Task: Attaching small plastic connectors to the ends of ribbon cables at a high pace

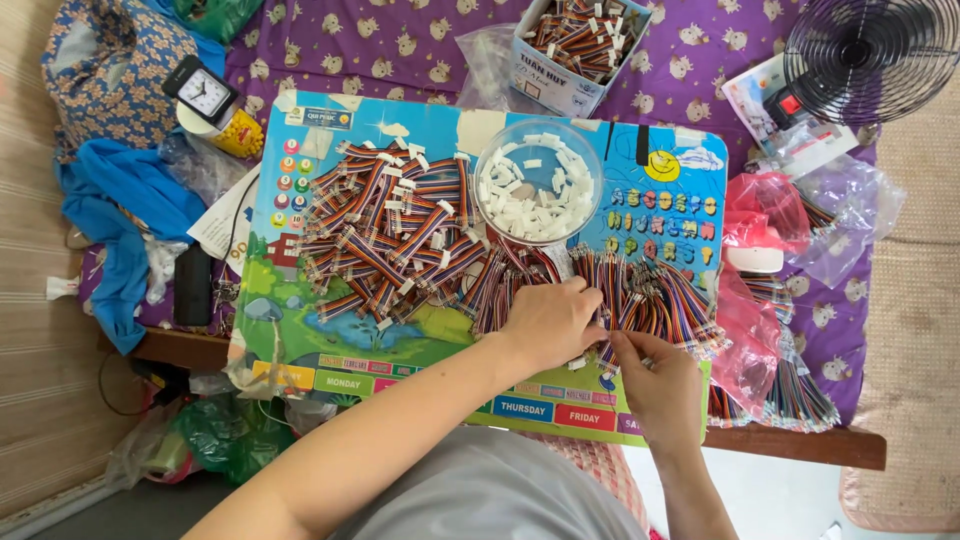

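Note:
My left hand [552, 325] rests palm down on a row of multicoloured ribbon cables [640, 295] lying on a colourful children's board [300, 330]. My right hand [655, 385] is just beside it, with thumb and forefinger pinched on the end of one cable near the board's front edge. A large heap of finished ribbon cables with white plugs [390, 235] covers the board's left half. A clear round bowl [538, 180] full of small white plastic connectors stands at the board's far middle.
A cardboard box of more cables [580, 40] stands behind the bowl. Pink and clear plastic bags [760, 215] lie at the right, a black fan [875, 55] at far right. An alarm clock [203, 92], blue cloth [130, 200] and a black remote [192, 285] sit left.

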